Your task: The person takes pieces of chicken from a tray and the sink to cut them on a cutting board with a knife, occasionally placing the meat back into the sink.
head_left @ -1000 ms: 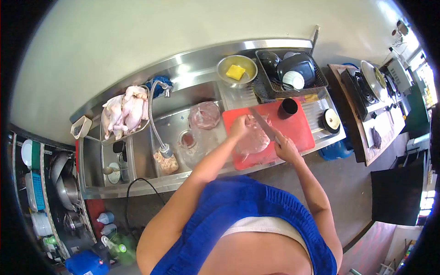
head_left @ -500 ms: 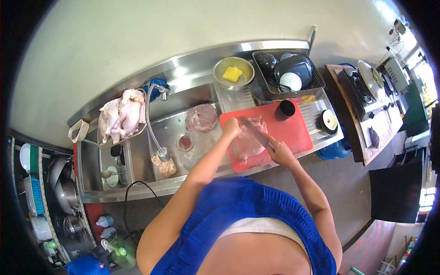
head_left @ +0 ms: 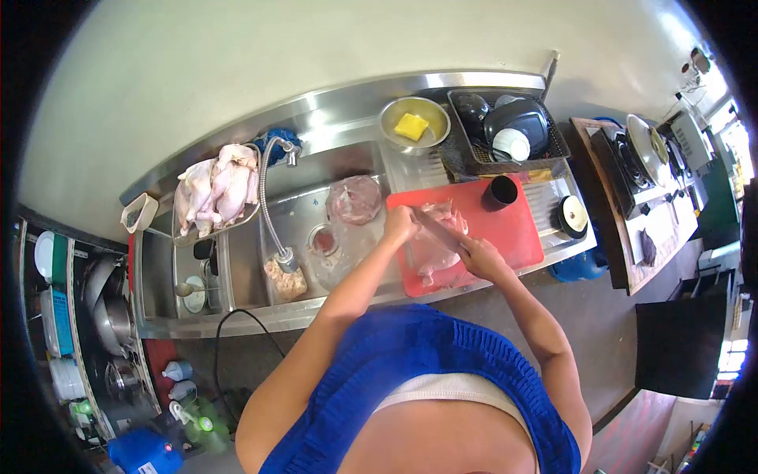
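Observation:
A raw chicken lies on the red cutting board. My right hand is wrapped round the handle of a large knife, whose blade lies across the upper part of the chicken. At the board's left side my left hand is closed at the chicken's upper left edge, close to the knife tip; its fingertips are too small to make out well. A black cup stands on the board, right of the chicken.
Left of the board, the sink holds a bag of meat and a hose tap. Whole chickens fill a tray at the left. Behind are a steel bowl with a yellow sponge and a dish rack. A stove stands right.
The view has shifted slightly, so the counter things appear a little further right. Both hands and the knife stay in nearly the same place on the chicken.

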`<state>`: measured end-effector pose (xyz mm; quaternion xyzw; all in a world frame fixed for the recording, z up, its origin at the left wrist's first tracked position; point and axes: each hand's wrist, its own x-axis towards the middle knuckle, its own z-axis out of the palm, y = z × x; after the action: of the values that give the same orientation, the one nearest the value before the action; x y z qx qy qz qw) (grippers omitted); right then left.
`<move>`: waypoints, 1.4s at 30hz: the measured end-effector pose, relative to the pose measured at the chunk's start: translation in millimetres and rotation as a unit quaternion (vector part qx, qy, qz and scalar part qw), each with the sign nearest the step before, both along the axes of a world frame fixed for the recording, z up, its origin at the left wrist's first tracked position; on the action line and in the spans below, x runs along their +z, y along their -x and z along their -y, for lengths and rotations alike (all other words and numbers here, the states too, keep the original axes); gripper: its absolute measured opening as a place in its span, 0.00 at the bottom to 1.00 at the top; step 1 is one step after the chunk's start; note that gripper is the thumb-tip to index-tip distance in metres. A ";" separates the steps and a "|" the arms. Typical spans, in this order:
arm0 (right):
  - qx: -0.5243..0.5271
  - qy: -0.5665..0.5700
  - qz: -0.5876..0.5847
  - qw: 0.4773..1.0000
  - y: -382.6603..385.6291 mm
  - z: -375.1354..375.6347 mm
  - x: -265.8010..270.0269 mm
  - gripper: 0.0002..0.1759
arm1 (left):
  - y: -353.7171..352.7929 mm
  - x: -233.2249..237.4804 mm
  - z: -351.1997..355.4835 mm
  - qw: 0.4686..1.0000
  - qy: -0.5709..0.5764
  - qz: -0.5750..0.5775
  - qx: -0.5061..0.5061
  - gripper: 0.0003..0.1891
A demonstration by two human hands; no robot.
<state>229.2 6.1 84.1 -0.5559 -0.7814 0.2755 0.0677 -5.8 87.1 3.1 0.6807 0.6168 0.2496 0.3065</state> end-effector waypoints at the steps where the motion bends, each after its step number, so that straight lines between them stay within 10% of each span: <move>1: 0.011 -0.007 -0.011 1.000 3.4 -3.3 -0.1 0.27 | 0.1 1.7 1.6 1.000 0.001 0.000 0.001 0.08; 18: 0.056 -0.013 -0.070 0.996 20.7 -39.2 -10.4 0.29 | 2.7 23.1 22.4 0.986 -0.123 0.093 -0.060 0.05; 20: 0.128 -0.267 -0.133 0.946 31.5 -49.7 -43.1 0.30 | 5.8 19.4 15.8 0.989 -0.120 0.068 -0.055 0.05; 23: 0.067 -0.006 -0.080 0.994 18.0 -33.4 -8.0 0.29 | 13.7 15.1 9.3 0.993 -0.097 0.031 -0.053 0.05; 42: 0.065 -0.018 -0.088 0.994 -13.3 11.3 12.5 0.27 | 22.1 6.1 24.5 0.984 0.041 0.128 -0.115 0.08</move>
<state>242.5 -5.1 96.6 -0.4761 -0.8116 0.3133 0.1282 -27.9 62.5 9.3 0.6962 0.5004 0.2719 0.4370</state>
